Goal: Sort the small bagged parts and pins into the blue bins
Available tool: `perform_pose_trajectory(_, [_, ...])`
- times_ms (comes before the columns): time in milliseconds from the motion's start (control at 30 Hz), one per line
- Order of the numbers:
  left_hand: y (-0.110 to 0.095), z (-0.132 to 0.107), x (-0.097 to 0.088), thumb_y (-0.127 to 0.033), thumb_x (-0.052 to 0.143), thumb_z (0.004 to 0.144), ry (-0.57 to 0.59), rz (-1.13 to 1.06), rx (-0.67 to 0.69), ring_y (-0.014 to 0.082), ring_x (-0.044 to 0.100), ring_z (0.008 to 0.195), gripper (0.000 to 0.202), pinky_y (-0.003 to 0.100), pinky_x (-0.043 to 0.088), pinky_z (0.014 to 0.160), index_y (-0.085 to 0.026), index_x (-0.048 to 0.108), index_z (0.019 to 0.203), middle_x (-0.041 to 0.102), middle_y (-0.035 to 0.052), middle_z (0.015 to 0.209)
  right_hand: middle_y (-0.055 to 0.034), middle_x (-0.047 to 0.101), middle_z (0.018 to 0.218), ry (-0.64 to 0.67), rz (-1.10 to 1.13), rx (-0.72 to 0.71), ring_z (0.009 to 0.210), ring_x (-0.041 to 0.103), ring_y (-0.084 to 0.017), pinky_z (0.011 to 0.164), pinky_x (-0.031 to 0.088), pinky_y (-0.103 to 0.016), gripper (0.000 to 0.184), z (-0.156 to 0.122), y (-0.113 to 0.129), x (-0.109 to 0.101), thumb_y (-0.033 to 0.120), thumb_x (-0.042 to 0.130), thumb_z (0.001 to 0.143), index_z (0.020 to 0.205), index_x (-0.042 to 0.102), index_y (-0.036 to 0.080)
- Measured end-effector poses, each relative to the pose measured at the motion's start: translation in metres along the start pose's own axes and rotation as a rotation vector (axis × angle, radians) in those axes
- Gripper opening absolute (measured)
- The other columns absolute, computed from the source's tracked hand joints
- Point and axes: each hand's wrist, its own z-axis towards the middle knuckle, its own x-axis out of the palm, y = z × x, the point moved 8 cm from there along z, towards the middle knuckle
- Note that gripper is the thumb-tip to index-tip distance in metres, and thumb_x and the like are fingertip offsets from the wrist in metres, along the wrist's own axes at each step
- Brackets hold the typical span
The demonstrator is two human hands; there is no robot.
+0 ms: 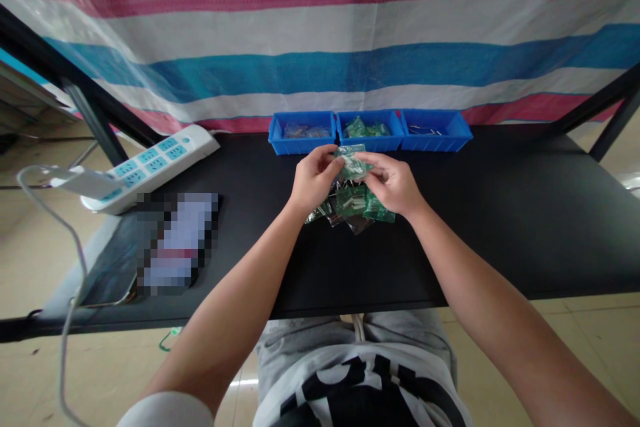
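Note:
Between my two hands is a small green-tinted plastic bag [352, 163], raised over the black table. My left hand [316, 177] pinches its left edge with thumb and fingers. At its right side, my right hand [393, 181] grips it the same way. What the bag contains is too small to make out. Just below lies a pile of small plastic bags [354, 203], some green and some clear, with thin metal pieces showing through. My hands partly cover the pile.
Behind my hands stand a left blue bin [280, 147] with clear bags, a middle blue bin [373, 144] with green bags, and a right blue bin [450, 142] with thin metal pieces. A power strip [155, 163], its white cable [75, 240] and a blurred phone-like object [180, 240] occupy the table's left.

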Motion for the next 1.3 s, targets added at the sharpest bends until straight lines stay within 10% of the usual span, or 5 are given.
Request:
perform_pose_trajectory(267, [-0.013, -0.003, -0.010, -0.037, 0.068, 0.081, -0.104, 0.030, 0.163, 0.0122, 0.061, 0.071, 0.032, 0.025, 0.050, 0.069, -0.018, 0.068, 0.107, 0.067, 0.0022, 0.082, -0.0103, 0.061, 0.132, -0.117, -0.057, -0.011, 0.086, 0.071, -0.022, 0.058, 0.054, -0.028, 0.054, 0.000, 0.002, -0.010, 0.024, 0.058, 0.080, 0.134, 0.053, 0.025])
perform_pose_trajectory(400, [-0.027, -0.007, -0.010, -0.033, 0.067, 0.082, -0.107, 0.142, 0.232, 0.0156, 0.064, 0.084, 0.015, 0.029, 0.053, 0.077, -0.021, 0.074, 0.087, 0.070, 0.0037, 0.093, -0.0062, 0.072, 0.100, -0.236, -0.184, 0.028, 0.068, 0.065, -0.017, 0.059, 0.052, -0.030, 0.052, 0.002, -0.002, -0.020, 0.030, 0.061, 0.081, 0.133, 0.053, 0.024])
perform_pose_trajectory(733, [-0.029, -0.009, -0.002, -0.011, 0.060, 0.076, -0.016, 0.171, 0.280, 0.0183, 0.062, 0.108, 0.018, 0.036, 0.051, 0.097, -0.022, 0.074, 0.076, 0.066, 0.0037, 0.114, -0.0063, 0.072, 0.110, 0.091, 0.277, 0.161, 0.092, 0.070, -0.026, 0.051, 0.049, -0.026, 0.048, 0.002, -0.005, 0.001, 0.023, 0.060, 0.068, 0.116, 0.068, 0.022])
perform_pose_trajectory(1067, [-0.008, -0.008, 0.017, -0.020, 0.058, 0.075, 0.131, -0.106, 0.043, 0.0156, 0.067, 0.075, 0.034, 0.030, 0.056, 0.072, -0.017, 0.061, 0.108, 0.070, 0.0038, 0.088, -0.0010, 0.068, 0.070, -0.258, 0.135, 0.155, 0.047, 0.053, -0.012, 0.042, 0.045, -0.027, 0.028, 0.006, -0.016, -0.023, 0.044, 0.074, 0.072, 0.085, 0.070, 0.019])
perform_pose_trajectory(1300, [-0.015, -0.007, 0.000, -0.023, 0.058, 0.077, -0.009, 0.105, 0.095, 0.0146, 0.064, 0.078, 0.033, 0.029, 0.052, 0.074, -0.017, 0.061, 0.110, 0.071, 0.0046, 0.094, -0.0025, 0.068, 0.080, -0.354, 0.020, 0.059, 0.055, 0.058, -0.013, 0.044, 0.046, -0.025, 0.031, 0.010, -0.015, -0.037, 0.038, 0.072, 0.074, 0.099, 0.064, 0.021])
